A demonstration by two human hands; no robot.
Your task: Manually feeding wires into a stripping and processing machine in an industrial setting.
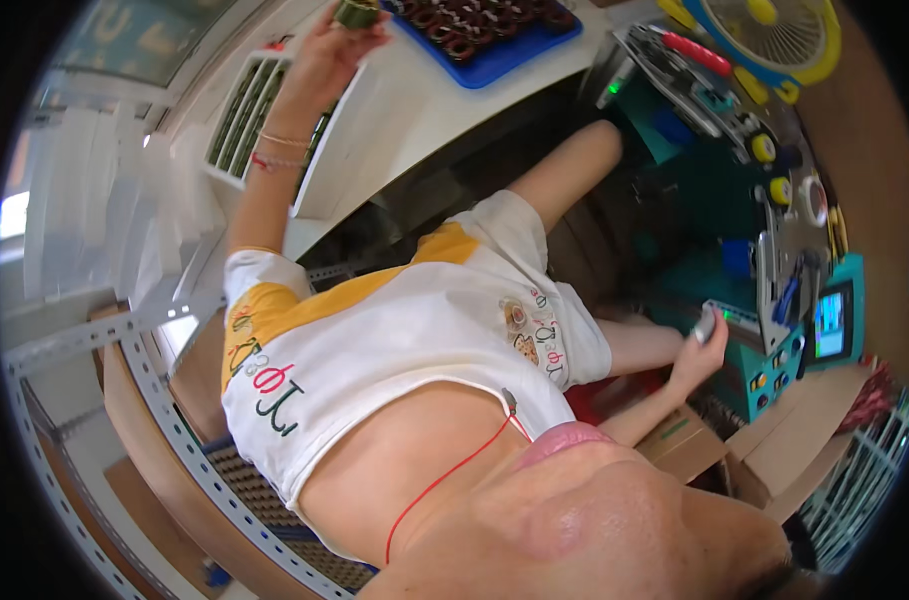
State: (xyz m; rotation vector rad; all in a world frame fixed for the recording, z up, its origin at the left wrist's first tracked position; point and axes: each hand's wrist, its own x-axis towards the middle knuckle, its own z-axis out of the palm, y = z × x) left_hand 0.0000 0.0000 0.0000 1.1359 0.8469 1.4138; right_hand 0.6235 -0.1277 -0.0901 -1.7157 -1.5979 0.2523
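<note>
My left hand is raised at the top left, over the white table. Its fingers are closed around a short green cylinder, partly cut off by the upper edge. Under my left forearm lies a white tray holding several long dark green strips. Off to the right, my right hand is closed on a small grey-white piece, whose kind I cannot make out. That hand is beside the front of a teal machine.
A blue tray of dark brown rings sits at the table's far side. The machine carries a lit screen and knobs. A yellow-and-blue fan stands at the upper right. An open cardboard box lies lower right; a perforated metal rack is on the left.
</note>
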